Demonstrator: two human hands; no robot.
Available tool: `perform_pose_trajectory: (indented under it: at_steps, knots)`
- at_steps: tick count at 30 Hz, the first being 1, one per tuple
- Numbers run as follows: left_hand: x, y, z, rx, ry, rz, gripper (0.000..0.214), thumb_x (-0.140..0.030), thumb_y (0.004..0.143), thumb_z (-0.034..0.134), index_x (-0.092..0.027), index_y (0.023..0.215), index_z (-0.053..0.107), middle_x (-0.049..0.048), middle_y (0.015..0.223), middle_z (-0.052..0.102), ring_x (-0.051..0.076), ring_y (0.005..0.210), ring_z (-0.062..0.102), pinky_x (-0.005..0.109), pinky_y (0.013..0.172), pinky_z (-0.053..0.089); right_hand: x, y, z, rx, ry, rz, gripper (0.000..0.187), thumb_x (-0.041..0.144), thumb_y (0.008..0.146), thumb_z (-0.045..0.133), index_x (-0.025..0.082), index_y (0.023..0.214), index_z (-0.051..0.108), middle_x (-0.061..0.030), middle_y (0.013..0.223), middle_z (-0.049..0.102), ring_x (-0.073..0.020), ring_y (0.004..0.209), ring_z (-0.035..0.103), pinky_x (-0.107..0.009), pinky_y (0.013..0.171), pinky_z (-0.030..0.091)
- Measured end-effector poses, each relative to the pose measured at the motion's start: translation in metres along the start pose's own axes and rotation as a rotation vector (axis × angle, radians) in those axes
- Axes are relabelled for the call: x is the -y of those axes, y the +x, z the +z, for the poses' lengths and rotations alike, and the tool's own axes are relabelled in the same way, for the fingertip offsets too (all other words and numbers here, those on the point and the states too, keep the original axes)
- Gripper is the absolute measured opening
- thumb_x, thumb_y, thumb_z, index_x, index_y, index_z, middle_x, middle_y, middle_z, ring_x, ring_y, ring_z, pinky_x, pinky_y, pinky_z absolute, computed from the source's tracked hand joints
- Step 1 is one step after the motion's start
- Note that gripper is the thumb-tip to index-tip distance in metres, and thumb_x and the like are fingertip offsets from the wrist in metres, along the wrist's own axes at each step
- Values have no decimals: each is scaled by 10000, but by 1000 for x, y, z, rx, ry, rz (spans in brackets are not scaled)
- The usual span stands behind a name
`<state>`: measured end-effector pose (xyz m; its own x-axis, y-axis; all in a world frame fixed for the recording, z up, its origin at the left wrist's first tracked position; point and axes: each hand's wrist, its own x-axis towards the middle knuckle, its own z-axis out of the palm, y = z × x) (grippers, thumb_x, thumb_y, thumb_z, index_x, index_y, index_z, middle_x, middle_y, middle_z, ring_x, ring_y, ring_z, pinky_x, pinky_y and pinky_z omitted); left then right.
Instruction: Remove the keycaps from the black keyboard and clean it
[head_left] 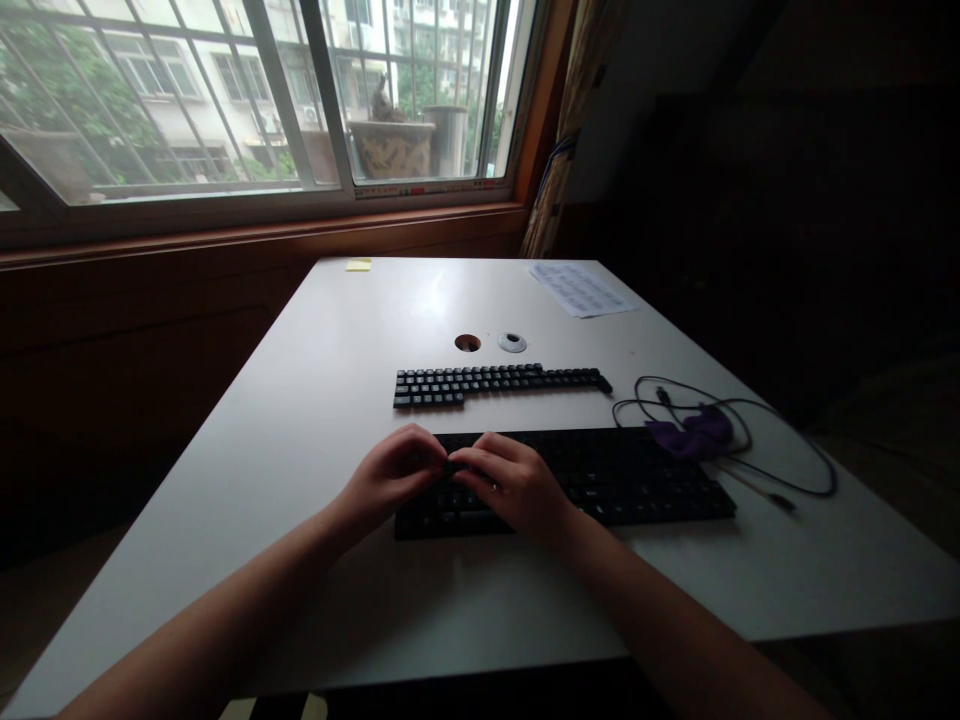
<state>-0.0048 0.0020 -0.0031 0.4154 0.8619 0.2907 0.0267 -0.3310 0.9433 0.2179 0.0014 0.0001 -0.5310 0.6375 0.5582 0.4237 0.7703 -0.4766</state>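
A black keyboard [637,490] lies across the white table in front of me. Above its left part, my left hand [401,468] and my right hand [514,480] meet with their fingertips pinched together. Between them shows a small dark piece, apparently a keycap [450,467], mostly covered by the fingers. Behind the keyboard, loose black keycaps [480,379] are laid out in close rows, with a shorter row at the front left.
A black cable [814,440] loops at the right, beside a purple cloth [694,432]. Printed papers [583,288] lie at the far right, a yellow sticky note [358,265] at the far left. The table [300,400] has a cable hole [468,343] and a white round cover [512,343].
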Motion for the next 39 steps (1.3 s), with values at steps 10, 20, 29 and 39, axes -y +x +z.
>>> perform_pose_trajectory:
  at_steps: [10,20,29,39]
  knots:
    - [-3,3,-8,-149,35,-37,49,-196,914,614,-175,931,655,69,1006,589,202,966,592,326,856,504,-6,17,-34,9,-211,128,187,271,966,567,200,1111,662,-37,936,632,-157,850,612,-288,788,488]
    - [0,5,-13,-194,66,-46,74,-192,907,596,-189,919,669,68,1047,580,207,1023,587,316,849,520,-47,40,-39,530,-756,330,127,278,952,555,209,992,653,-50,1026,629,-182,863,629,-263,614,385]
    - [3,5,-13,-193,70,-42,76,-192,917,587,-188,918,663,70,1045,575,203,1016,588,309,834,520,-54,47,-34,545,-787,296,103,252,947,550,204,970,638,-66,1034,631,-202,917,622,-271,654,409]
    - [2,5,-13,-183,85,-46,80,-186,910,585,-185,912,665,73,1032,579,201,995,592,316,830,530,-42,21,-45,373,-677,296,265,319,976,499,267,1197,636,-46,1048,650,-186,895,610,-273,670,409]
